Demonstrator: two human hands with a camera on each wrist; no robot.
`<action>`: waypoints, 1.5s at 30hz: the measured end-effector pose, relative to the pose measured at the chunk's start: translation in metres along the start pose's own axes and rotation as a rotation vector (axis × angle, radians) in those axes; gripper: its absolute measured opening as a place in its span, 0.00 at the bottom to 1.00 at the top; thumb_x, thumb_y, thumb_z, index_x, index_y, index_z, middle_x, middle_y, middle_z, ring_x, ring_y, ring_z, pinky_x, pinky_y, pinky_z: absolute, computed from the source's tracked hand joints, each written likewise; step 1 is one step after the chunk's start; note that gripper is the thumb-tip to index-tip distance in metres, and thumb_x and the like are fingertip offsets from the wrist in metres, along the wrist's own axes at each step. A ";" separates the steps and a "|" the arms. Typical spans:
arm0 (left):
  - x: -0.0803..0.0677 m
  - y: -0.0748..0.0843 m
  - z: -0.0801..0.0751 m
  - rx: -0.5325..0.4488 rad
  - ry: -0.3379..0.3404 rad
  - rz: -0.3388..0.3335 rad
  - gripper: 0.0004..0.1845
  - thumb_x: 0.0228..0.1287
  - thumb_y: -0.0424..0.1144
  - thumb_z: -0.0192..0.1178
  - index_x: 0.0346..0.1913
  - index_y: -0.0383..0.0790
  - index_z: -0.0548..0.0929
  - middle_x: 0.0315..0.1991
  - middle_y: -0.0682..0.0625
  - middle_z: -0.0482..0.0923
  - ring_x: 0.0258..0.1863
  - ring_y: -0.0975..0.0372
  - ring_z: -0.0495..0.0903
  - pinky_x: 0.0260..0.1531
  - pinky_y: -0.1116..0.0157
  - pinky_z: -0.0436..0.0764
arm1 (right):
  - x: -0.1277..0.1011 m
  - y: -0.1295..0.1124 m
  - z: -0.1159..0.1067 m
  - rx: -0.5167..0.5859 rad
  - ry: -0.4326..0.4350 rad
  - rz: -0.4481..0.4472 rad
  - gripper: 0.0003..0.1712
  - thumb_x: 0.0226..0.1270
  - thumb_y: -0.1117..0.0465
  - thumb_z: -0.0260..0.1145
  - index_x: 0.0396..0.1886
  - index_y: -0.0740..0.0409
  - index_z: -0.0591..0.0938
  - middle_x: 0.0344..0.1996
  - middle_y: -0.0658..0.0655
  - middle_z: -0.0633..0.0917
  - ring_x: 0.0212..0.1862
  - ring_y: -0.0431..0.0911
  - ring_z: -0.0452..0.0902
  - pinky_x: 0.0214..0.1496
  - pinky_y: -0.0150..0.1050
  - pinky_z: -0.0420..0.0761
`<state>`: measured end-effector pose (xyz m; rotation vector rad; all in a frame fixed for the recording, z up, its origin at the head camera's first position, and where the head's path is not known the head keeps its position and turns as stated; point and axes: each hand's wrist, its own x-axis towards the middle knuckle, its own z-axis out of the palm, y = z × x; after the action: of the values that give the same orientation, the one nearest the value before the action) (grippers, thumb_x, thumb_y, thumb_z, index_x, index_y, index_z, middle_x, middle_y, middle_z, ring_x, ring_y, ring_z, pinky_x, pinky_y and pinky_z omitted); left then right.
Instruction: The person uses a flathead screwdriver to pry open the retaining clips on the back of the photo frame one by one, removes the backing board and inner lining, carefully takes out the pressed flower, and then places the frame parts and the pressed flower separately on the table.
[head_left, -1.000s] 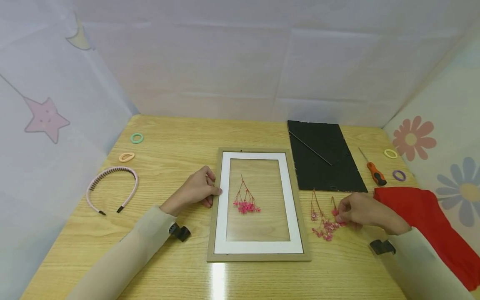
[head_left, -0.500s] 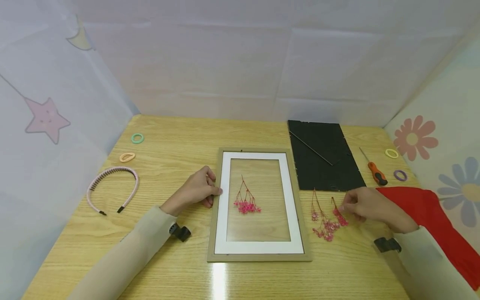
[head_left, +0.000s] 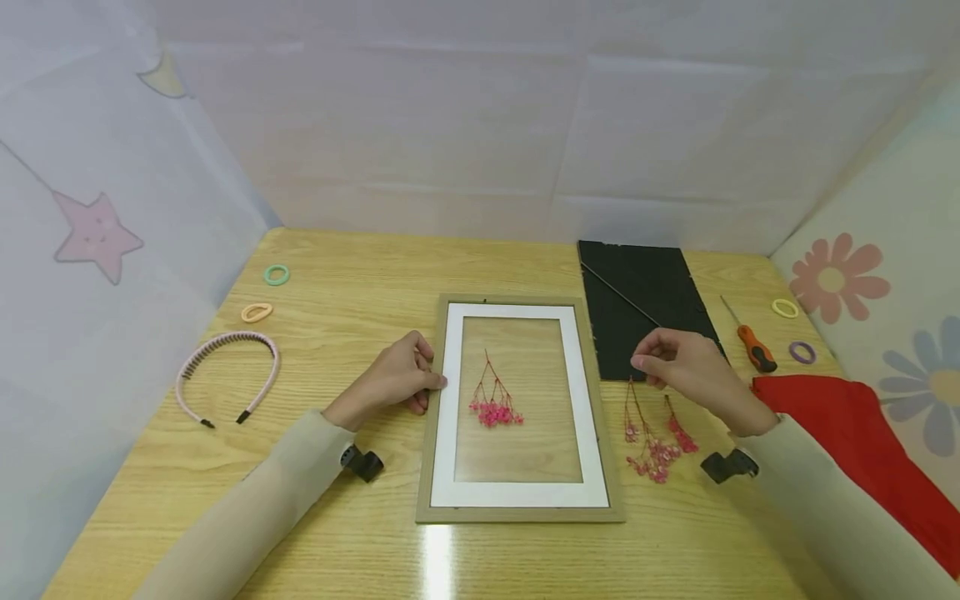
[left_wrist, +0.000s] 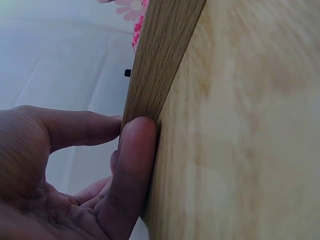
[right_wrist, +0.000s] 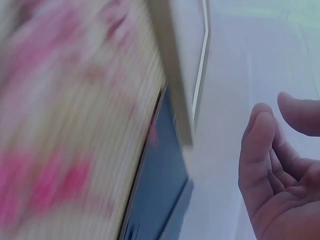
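Observation:
A wooden picture frame (head_left: 613, 492) with a white mat (head_left: 517, 495) lies on the table. Within its window sits a pink dried-flower sprig (head_left: 495, 412), stem pointing away. My left hand (head_left: 393, 377) holds the frame's left side, thumb on top and index finger (left_wrist: 137, 150) against the outer edge. Over the near part of the black backing board (head_left: 626, 337) hovers my right hand (head_left: 686, 371), fingers loosely bent. A gap shows between its thumb (right_wrist: 300, 115) and fingers, with nothing held. Below it, more pink sprigs (head_left: 654, 457) lie right of the frame.
A thin dark rod (head_left: 618, 292) lies on the backing board. To the right are an orange-handled screwdriver (head_left: 756, 348), red cloth (head_left: 847, 446), and yellow (head_left: 784, 308) and purple (head_left: 802, 352) hair ties. A pink headband (head_left: 228, 337) and green (head_left: 276, 274) and peach (head_left: 257, 312) hair ties lie left.
My right hand has left the rightmost sprig and moved up and left, over the backing board's near edge. That sprig stays on the table. My left hand keeps its hold on the frame.

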<state>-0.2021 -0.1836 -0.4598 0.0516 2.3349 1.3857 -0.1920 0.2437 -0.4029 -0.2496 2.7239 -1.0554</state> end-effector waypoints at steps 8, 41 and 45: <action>0.001 0.002 0.002 0.008 0.002 0.015 0.23 0.63 0.36 0.69 0.54 0.35 0.68 0.35 0.43 0.81 0.19 0.57 0.83 0.22 0.58 0.90 | 0.031 -0.045 0.043 0.102 -0.134 -0.039 0.09 0.71 0.57 0.67 0.44 0.56 0.83 0.37 0.63 0.86 0.36 0.55 0.85 0.40 0.47 0.90; -0.002 0.001 0.002 -0.020 0.011 0.022 0.24 0.62 0.35 0.69 0.53 0.34 0.67 0.32 0.42 0.82 0.17 0.58 0.82 0.21 0.57 0.89 | 0.055 -0.108 0.141 -0.294 -0.265 -0.199 0.06 0.65 0.58 0.72 0.31 0.51 0.81 0.17 0.44 0.82 0.19 0.38 0.72 0.20 0.30 0.71; -0.001 0.001 0.002 -0.025 0.010 0.018 0.24 0.61 0.34 0.69 0.53 0.34 0.67 0.31 0.43 0.82 0.17 0.57 0.81 0.21 0.57 0.89 | 0.054 -0.109 0.141 -0.324 -0.260 -0.211 0.05 0.64 0.60 0.71 0.30 0.50 0.82 0.18 0.44 0.81 0.20 0.38 0.72 0.21 0.30 0.71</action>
<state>-0.2004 -0.1818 -0.4596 0.0594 2.3306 1.4264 -0.1994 0.0609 -0.4379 -0.6879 2.6544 -0.5682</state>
